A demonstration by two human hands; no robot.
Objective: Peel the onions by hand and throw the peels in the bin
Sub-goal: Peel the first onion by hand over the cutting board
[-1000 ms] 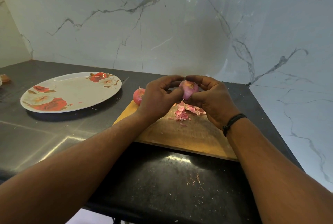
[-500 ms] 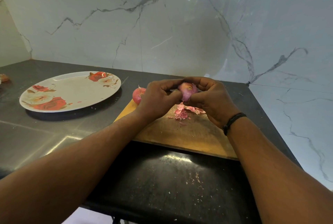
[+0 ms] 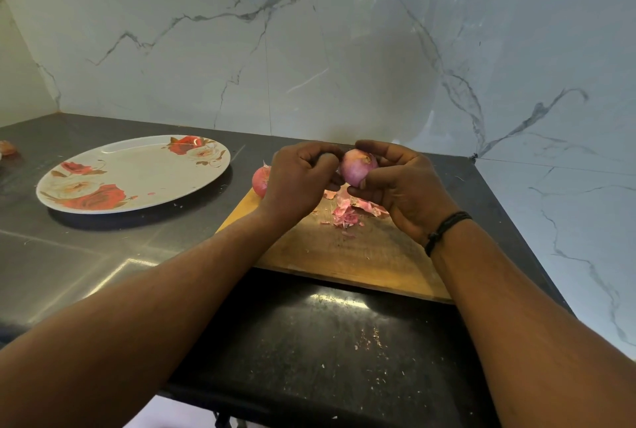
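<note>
We hold onion (image 3: 356, 169) above cutting board (image 3: 347, 255), right hand (image 3: 402, 187) gripping, left hand (image 3: 299, 183) curled against it, apparently pinching skin. Peels (image 3: 347, 209) heaped mid-board; second onion (image 3: 260, 180) unpeeled at far-left corner. Binning pending.

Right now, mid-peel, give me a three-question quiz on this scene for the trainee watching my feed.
1. True or false: the floral plate holds peeled onions.
2. Multiple choice: the loose onion peels lie (A) on the wooden cutting board, (B) on the plate, (C) on the steel counter section.
3. Fill in: the second red onion rests at the board's far-left corner, behind the ___ hand.

Key
1. False: the plate holds no onions.
2. A.
3. Left: the left hand partly hides it, while the right hand holds the red onion being peeled above the board. The left fingers curl at its side; whether they pinch skin is unclear.
</note>
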